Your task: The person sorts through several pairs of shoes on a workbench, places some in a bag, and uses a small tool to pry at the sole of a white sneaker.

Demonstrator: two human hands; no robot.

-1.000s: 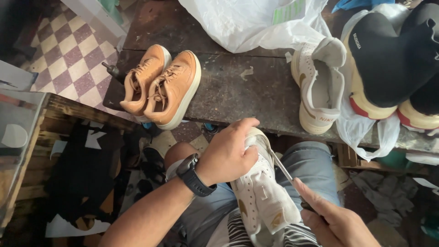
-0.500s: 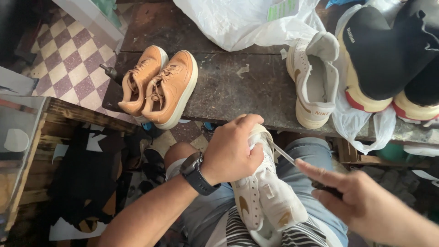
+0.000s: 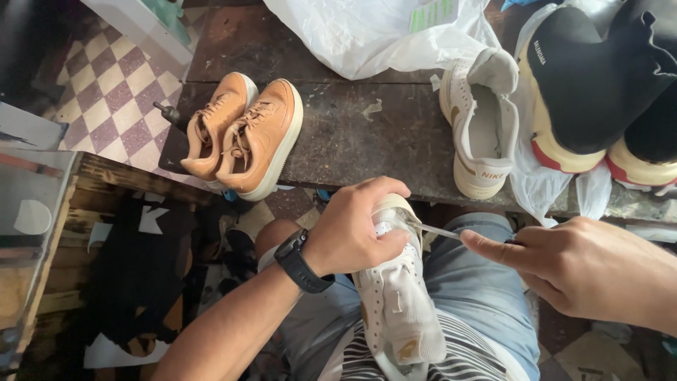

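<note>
A white sneaker [image 3: 402, 310] lies on my lap, sole edge up, toe toward the bench. My left hand [image 3: 352, 229], with a black watch on its wrist, grips the sneaker's toe end. My right hand [image 3: 585, 268] holds a thin metal tool [image 3: 441, 231] whose tip touches the sneaker's edge just under my left thumb. The tool's handle is hidden inside my right fist.
A dark wooden bench [image 3: 367, 134] carries a pair of tan sneakers [image 3: 243, 134], one white sneaker [image 3: 479, 134], a white plastic bag [image 3: 374, 32] and black-and-cream high-top shoes [image 3: 599, 85]. Checkered floor tiles [image 3: 106, 92] lie at the left, clutter below.
My right hand rose from beside my lap and brought the thin tool to the sneaker's edge. My left hand kept its grip on the toe.
</note>
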